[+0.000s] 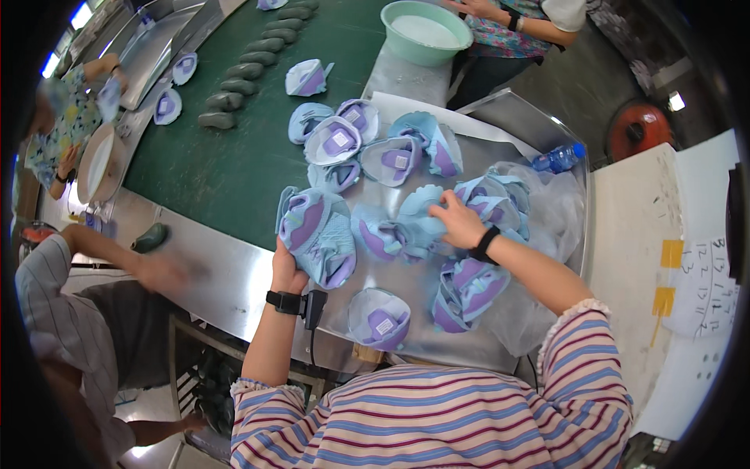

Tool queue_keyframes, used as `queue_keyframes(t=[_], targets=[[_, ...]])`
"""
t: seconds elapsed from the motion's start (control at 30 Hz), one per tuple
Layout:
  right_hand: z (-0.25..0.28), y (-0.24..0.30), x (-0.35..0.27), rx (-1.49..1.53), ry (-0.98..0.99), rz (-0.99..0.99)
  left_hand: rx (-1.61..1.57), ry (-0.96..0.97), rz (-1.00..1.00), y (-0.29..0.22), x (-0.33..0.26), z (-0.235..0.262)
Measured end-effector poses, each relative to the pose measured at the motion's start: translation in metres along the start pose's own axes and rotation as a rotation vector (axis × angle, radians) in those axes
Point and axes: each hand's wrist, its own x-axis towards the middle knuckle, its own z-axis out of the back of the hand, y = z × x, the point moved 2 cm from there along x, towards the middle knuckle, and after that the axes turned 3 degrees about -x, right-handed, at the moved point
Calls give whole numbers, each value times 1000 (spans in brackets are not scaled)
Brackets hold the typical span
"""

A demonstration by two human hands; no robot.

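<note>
Purple-and-blue shoe upper (316, 234) sits in my left hand (287, 273), fingers wrapped on its lower edge, held w/ its top tilted away from me over the steel table (234, 281). My right hand (459, 223) is closed down on another upper (418, 223) in the pile just right of that grip, thumb and fingers pinching the fabric. More uppers lie past both hands; one cupped upper (379, 319) sits nearer me, btwn my forearms. Green conveyor belt (211, 164) runs beyond the left grip.
</note>
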Motion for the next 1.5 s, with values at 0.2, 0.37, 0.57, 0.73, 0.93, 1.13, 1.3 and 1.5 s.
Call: queue_keyframes(t=[0.2, 0.37, 0.57, 0.73, 0.93, 1.13, 1.3, 1.5], targets=[[36, 61, 27, 262, -222, 278, 92, -71, -4, 18, 2, -19], [-14, 91, 60, -94, 178, 102, 458, -76, -80, 10, 6, -8], [-9, 74, 53, 76, -3, 10, 34, -220, -670, -87, -39, 36], [28, 128, 21, 329, -511, 354, 577, -188, -574, -74, -46, 20], [54, 149, 23, -5, -844, 737, 731, -146, -615, -28, -41, -21], [48, 172, 34, -112, -724, 660, 593, -19, -536, -16, -57, -78], [46, 182, 47, -82, -586, 708, 433, 111, -395, -21, -39, -51], [62, 199, 63, -33, -473, 744, 592, -170, -627, -115, 35, -33]])
